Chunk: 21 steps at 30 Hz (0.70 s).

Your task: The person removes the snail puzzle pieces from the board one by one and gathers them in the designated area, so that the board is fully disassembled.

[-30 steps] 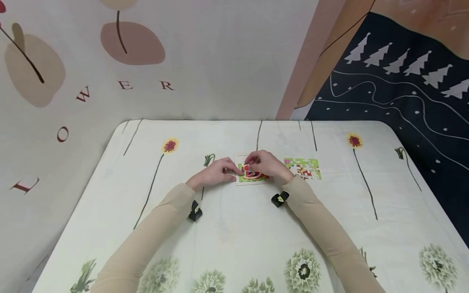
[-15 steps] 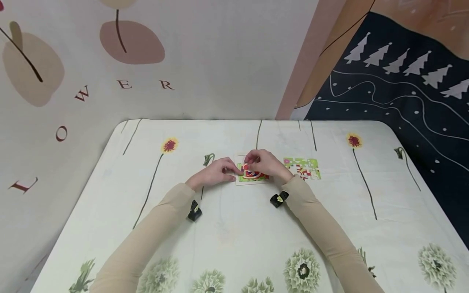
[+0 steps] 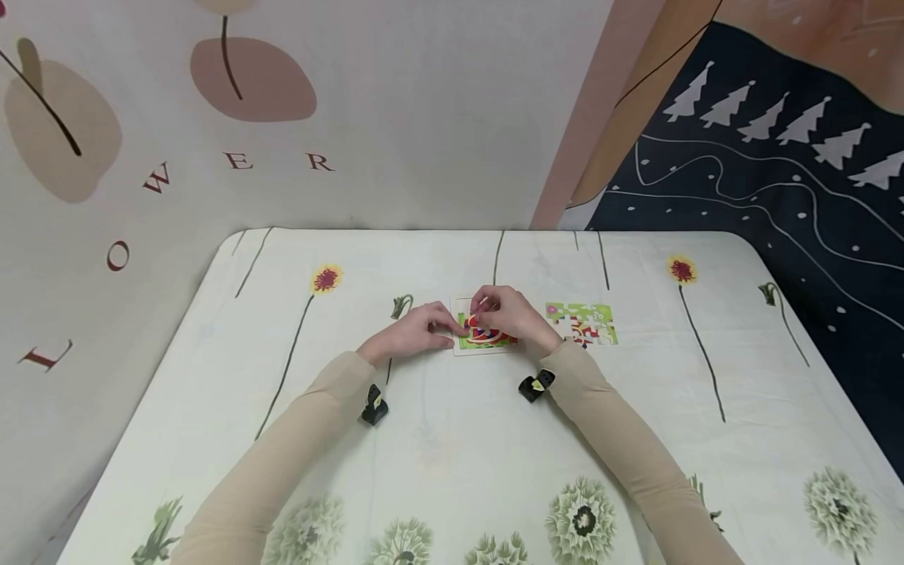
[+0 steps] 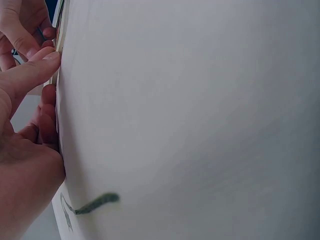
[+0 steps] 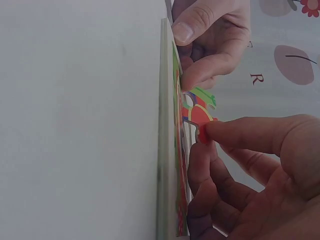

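Note:
A small jigsaw board (image 3: 487,352) with a pale border and a red and green picture lies on the table between the hands. The right hand (image 3: 514,315) pinches a red, green and white puzzle piece (image 5: 200,114) between thumb and forefinger. In the right wrist view the piece stands tilted off the board's face, its lower edge close to the picture. From the left, the left hand (image 3: 417,331) rests at the board's side, its thumb (image 5: 185,32) at the border and its forefinger reaching over the picture. The right hand covers the board's right part in the head view.
A second, partly assembled puzzle picture (image 3: 599,315) lies just right of the right hand, its middle pieces jumbled in red and white. A flower-printed cloth (image 3: 438,455) covers the table. A printed wall hanging (image 3: 438,118) rises behind the far edge.
The piece in the right hand has tipped slightly over the board, with the right hand edging a little. The left hand stays in place at the board's side.

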### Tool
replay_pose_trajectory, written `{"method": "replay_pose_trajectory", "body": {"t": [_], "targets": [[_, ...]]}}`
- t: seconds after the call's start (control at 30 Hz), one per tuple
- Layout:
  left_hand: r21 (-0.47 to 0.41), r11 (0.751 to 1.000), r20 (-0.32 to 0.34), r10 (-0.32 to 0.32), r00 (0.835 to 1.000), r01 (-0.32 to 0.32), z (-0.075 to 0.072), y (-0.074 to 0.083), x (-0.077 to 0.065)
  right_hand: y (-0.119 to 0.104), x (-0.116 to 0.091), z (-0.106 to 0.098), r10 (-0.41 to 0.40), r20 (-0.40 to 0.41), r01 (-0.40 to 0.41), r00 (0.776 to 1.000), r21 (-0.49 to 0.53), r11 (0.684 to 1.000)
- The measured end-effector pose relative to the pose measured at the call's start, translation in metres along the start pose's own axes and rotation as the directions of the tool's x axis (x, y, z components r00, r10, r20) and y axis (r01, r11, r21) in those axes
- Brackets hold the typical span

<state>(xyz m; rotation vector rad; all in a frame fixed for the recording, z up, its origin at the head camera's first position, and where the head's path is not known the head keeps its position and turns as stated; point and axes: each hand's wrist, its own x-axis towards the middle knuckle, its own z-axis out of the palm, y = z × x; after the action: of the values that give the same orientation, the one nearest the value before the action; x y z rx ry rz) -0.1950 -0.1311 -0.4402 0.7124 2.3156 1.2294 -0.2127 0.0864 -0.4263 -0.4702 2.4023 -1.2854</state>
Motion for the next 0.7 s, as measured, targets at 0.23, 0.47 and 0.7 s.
{"method": "replay_pose_trajectory", "body": {"t": [0.23, 0.47, 0.7], "targets": [[0.009, 1.0, -0.005, 0.004, 1.0, -0.004, 0.0003, 0.0001, 0.0, -0.0011, -0.0018, -0.0013, 0.001, -0.018, 0.0, 1.0, 0.021, 1.0], [0.011, 1.0, -0.001, -0.003, 1.0, 0.003, 0.0007, 0.0006, -0.0012, -0.0008, -0.0058, -0.0024, 0.02, -0.041, -0.017, 0.999, 0.062, 0.998], [0.013, 1.0, -0.004, 0.006, 1.0, -0.006, 0.0007, 0.0011, -0.0016, 0.003, -0.0087, -0.0049, 0.022, -0.048, -0.017, 0.999, 0.084, 0.996]]}}
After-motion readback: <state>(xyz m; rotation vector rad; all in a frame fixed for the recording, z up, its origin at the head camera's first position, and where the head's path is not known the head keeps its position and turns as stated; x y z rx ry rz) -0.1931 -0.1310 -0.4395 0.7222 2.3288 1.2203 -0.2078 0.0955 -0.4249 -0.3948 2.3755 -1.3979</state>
